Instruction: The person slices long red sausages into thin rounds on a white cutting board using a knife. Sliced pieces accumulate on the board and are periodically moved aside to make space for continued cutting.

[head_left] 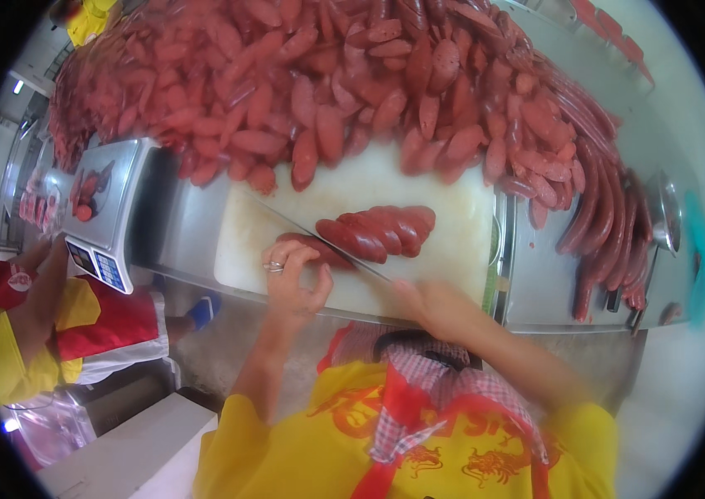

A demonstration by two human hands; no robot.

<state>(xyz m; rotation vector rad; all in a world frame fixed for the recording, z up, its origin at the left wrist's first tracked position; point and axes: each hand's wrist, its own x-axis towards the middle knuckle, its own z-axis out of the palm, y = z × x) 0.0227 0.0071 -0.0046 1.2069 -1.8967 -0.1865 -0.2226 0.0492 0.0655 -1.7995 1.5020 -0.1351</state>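
A dark red sausage [315, 246] lies on the white cutting board [344, 287], its left end under the fingers of my left hand [290, 279], which wears a ring and is closed on it. My right hand [427, 306] grips a long knife [331, 246]; its handle is mostly hidden in my fist. The blade slants across the sausage, between my left fingers and a row of thick diagonal slices [381, 231] leaning on one another to the right.
A large heap of cut sausage pieces [261, 91] covers the table's far side. Whole sausages [610, 224] lie at the right, near a metal bowl [666, 212]. A digital scale [111, 204] stands at the left, beside a co-worker [28, 324] in yellow and red.
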